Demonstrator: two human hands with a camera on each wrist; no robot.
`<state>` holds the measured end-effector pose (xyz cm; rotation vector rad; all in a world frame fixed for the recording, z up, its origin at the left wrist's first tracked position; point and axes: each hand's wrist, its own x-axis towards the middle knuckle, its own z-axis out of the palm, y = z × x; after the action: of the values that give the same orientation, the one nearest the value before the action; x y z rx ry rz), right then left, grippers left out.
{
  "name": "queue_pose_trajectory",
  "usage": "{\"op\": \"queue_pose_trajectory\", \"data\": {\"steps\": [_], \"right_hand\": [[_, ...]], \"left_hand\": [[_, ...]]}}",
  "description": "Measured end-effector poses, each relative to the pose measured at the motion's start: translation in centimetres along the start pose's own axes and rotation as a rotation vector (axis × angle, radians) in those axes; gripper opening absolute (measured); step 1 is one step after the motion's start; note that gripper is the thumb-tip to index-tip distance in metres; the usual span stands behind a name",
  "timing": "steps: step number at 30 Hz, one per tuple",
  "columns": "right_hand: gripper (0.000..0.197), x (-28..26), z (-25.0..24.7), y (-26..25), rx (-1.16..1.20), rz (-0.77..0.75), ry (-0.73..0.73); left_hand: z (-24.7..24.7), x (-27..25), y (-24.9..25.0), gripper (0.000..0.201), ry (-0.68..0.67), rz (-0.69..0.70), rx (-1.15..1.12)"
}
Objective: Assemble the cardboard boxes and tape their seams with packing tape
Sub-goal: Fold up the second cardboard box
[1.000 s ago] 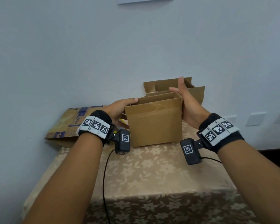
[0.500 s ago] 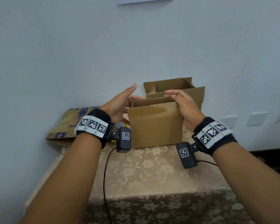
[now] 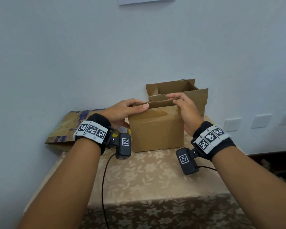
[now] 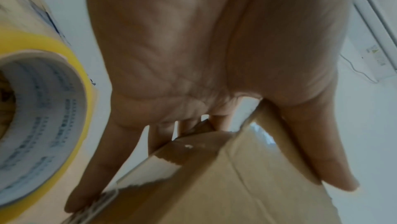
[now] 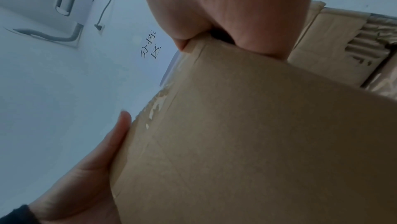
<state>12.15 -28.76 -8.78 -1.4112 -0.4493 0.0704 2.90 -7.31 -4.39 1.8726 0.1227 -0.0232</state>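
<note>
A small brown cardboard box (image 3: 155, 131) stands upright in the middle of the table, its top flaps partly folded in. My left hand (image 3: 132, 106) grips its top left corner, thumb on the near flap edge and fingers behind; the left wrist view shows the fingers spread round that corner (image 4: 236, 185). My right hand (image 3: 178, 100) curls its fingers over the flaps at the top right corner, with the thumb on the front (image 5: 257, 142). A roll of yellowish packing tape (image 3: 121, 129) lies left of the box under my left wrist, and looms large in the left wrist view (image 4: 43, 125).
A second, open-topped cardboard box (image 3: 177, 88) stands right behind the first, against the wall. A flattened printed carton (image 3: 69, 128) leans at the table's back left. The table (image 3: 147, 176) has a floral cloth; its front edge is near me. Wrist camera cables hang over the cloth.
My left hand, raised and open half a second ago, has come down onto the box's top left corner. My right hand went from flat against the side to curled over the flaps.
</note>
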Motion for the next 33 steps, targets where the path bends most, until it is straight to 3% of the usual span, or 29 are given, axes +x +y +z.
{"op": "queue_pose_trajectory", "data": {"steps": [9, 12, 15, 22, 33], "right_hand": [[0.028, -0.2, 0.2, -0.1, 0.019, 0.016, 0.024], [0.031, -0.1, 0.3, -0.3, -0.004, 0.012, 0.047], [0.032, -0.1, 0.6, -0.3, -0.004, -0.007, 0.077], [0.034, -0.2, 0.7, -0.1, 0.035, -0.001, 0.084], [0.031, -0.2, 0.7, 0.1, 0.091, 0.012, 0.047]], "left_hand": [[-0.1, -0.1, 0.0, 0.044, -0.006, -0.01, -0.005], [-0.5, -0.3, 0.0, 0.03, 0.0, -0.045, -0.082], [-1.1, -0.4, -0.3, 0.041, -0.024, -0.034, -0.132], [-0.6, 0.0, -0.2, 0.032, -0.01, -0.022, -0.081], [-0.5, 0.1, -0.1, 0.035, 0.045, -0.038, -0.061]]}}
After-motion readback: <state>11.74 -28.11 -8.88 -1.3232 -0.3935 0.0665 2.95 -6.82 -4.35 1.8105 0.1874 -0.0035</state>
